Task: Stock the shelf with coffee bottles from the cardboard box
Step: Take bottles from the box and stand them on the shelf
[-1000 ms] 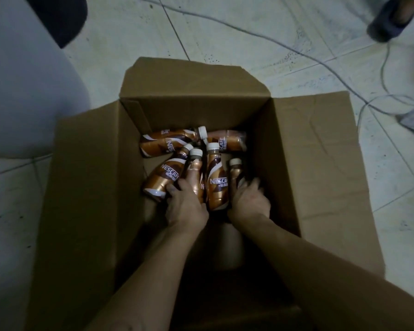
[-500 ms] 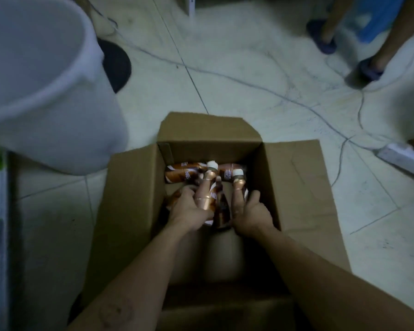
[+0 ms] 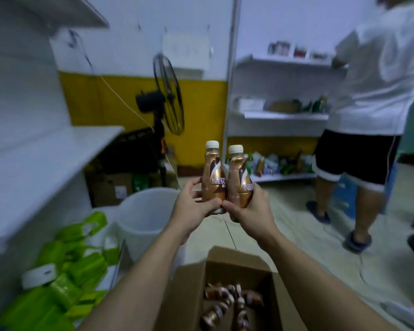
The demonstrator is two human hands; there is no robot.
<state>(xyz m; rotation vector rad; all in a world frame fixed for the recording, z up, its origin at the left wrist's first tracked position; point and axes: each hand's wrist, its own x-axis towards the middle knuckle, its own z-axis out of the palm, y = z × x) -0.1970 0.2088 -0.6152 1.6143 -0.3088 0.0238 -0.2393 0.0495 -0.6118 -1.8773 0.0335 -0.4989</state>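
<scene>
**Supervisor:** What are you seeing at the hands?

**Operator:** I'm watching both of them holding up in front of the camera. The left hand [image 3: 191, 207] is wrapping its fingers and thumb round the lower half of one coffee bottle [image 3: 212, 180]. The right hand [image 3: 251, 211] is gripping a second coffee bottle [image 3: 240, 186] the same way. Both bottles are standing upright with white caps on top, and they are touching side to side between the two hands.

**Supervisor:** Where is the cardboard box [image 3: 234, 258]?

**Operator:** It is sitting on the floor below the hands and nearer to me, between the forearms, with its flaps open. I'm counting several loose bottles [image 3: 227, 297] lying on their sides inside it, but the blur is stopping me from giving a number.

**Supervisor:** And the shelf?

**Operator:** A white shelf [image 3: 41, 163] is running along to the left of the left hand, well apart from it. Below that hand a white bucket [image 3: 146, 216] is standing on the floor, and green packs [image 3: 65, 271] are lying further left of it.

**Supervisor:** Anything else?

**Operator:** Beyond the hands a black fan [image 3: 167, 94] is standing by the yellow wall. To the right of the right hand another person [image 3: 373, 91] is standing at a far shelf [image 3: 285, 115], facing away.
</scene>
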